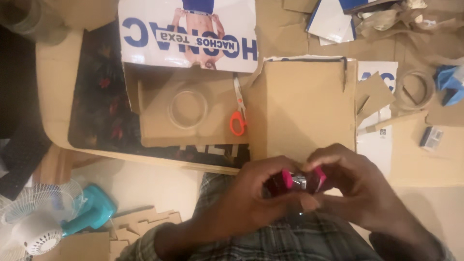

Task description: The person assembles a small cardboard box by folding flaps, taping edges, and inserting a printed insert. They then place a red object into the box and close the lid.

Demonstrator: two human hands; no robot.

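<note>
My left hand [246, 198] and my right hand [357, 188] meet in front of my lap, both gripping a small pink tool with a metal middle part [302, 180]; it may be a stapler or a tape dispenser, I cannot tell which. Fingers hide most of it. Just beyond the hands lies a plain brown cardboard sheet [302, 106]. Orange-handled scissors [238, 113] lie to its left, next to a clear tape roll [187, 108] resting on another cardboard piece [159, 130].
A printed white-and-blue cardboard panel [145, 38] lies at the back. A brown tape roll [414, 89] and small box [431, 137] sit at right. A small teal-and-white fan [53, 220] and cardboard scraps [140, 224] lie on the floor at lower left.
</note>
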